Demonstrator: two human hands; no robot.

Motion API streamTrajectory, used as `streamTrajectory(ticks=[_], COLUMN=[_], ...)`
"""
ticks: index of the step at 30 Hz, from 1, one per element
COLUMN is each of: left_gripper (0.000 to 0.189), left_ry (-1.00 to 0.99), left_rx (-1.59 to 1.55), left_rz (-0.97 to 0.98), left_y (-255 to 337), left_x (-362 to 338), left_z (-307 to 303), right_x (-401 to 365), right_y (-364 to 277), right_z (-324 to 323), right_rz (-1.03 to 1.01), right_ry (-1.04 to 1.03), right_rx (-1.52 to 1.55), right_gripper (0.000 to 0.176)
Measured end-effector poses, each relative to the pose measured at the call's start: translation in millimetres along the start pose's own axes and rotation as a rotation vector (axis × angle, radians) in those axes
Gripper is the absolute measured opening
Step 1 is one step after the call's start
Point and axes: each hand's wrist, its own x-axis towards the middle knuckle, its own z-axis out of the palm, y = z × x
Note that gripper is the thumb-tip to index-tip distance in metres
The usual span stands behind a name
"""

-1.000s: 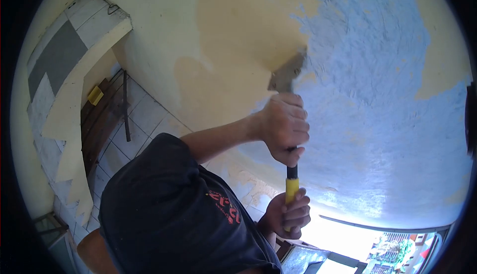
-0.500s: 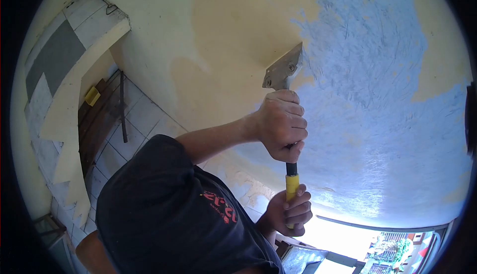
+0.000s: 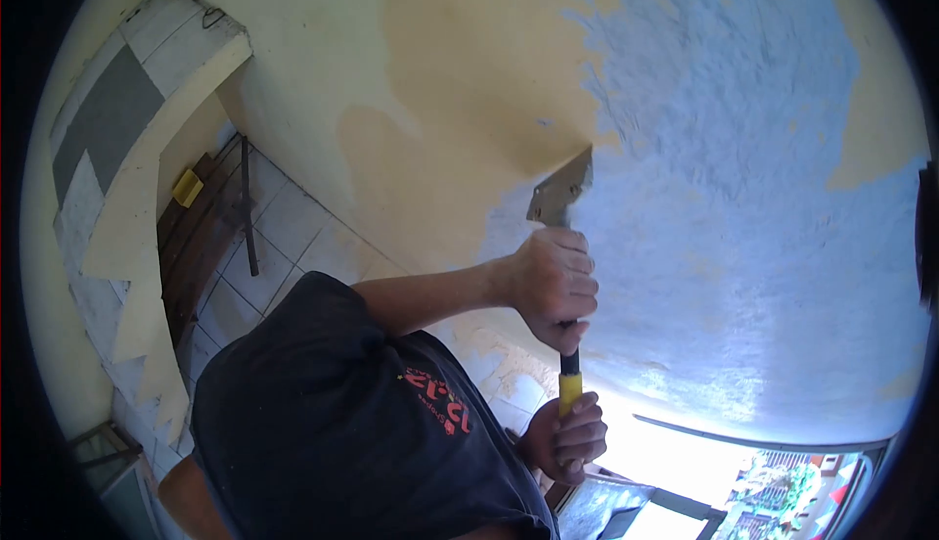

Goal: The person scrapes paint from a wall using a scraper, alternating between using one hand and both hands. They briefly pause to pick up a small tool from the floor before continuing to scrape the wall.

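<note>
My left hand (image 3: 554, 281) is wrapped round the black upper part of the handle of a scraper (image 3: 564, 188). Its flat, angled metal blade lies at the wall (image 3: 440, 61), near the border between beige and blue-grey areas. Farther down, the fingers of my right hand (image 3: 570, 435) close round the yellow grip (image 3: 570, 393) at the handle's lower end. Blue-grey surface (image 3: 685, 247) covers much of the wall to the right, with ragged edges and beige patches.
A tiled ledge (image 3: 108, 100) with a jagged lower edge is on the left. Beneath it are dark wooden planks (image 3: 196, 247), a yellow object (image 3: 187, 188) and a dark bar (image 3: 247, 207) on the tiled floor (image 3: 264, 276). A bright opening (image 3: 675, 457) is at lower right.
Both hands and the scraper have moved down in the view. The blade is lower along the wall, and my grip on the handle looks the same.
</note>
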Motion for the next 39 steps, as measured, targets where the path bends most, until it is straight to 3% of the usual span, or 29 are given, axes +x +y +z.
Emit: streamTrajectory(ticks=[2,3,12,15,18,21,24,28,32,35,36,39], left_gripper=[0.027,0.026,0.027,0.026,0.027,0.028,0.028,0.028,0.026,0.025,0.024,0.025], left_ry=[-0.022,-0.026,0.019,0.009,0.023,-0.003,-0.009,-0.007,-0.008,-0.026,-0.044,-0.003], left_rx=[-0.001,0.015,0.129,0.110,0.034,0.106,0.039,0.093,0.082,0.084,0.074,0.102], left_rz=[-0.005,-0.010,-0.005,0.007,0.004,0.007,0.046,0.059,0.057,0.047,0.029,0.046], left_y=[6,10,-4,2,4,1,9,-1,-4,1,3,-3], left_x=[2,4,11,13,13,11,14,16,15,15,15,17], left_z=[4,7,-5,-4,3,5,10,5,3,6,3,-2], right_x=[0,4,11,14,7,9,-3,5,-1,9,3,1], right_y=[-13,-16,-6,-9,-9,1,-9,3,-5,-2,-10,0], right_z=[-5,-3,1,-8,1,-8,-13,-9,-10,-7,-15,-7], right_rz=[0.085,0.034,0.006,-0.006,-0.088,0.031,-0.093,-0.005,-0.088,0.026,-0.028,-0.071], right_ry=[0.101,0.122,0.096,-0.093,0.067,0.114,0.131,0.086,0.132,0.011,-0.019,0.118], right_rx=[-0.048,-0.025,0.102,-0.083,0.078,0.027,0.016,0.016,0.037,-0.042,-0.083,0.030], right_gripper=[0.028,0.027,0.030,0.030,0.031,0.029,0.028,0.027,0.026,0.026,0.026,0.028])
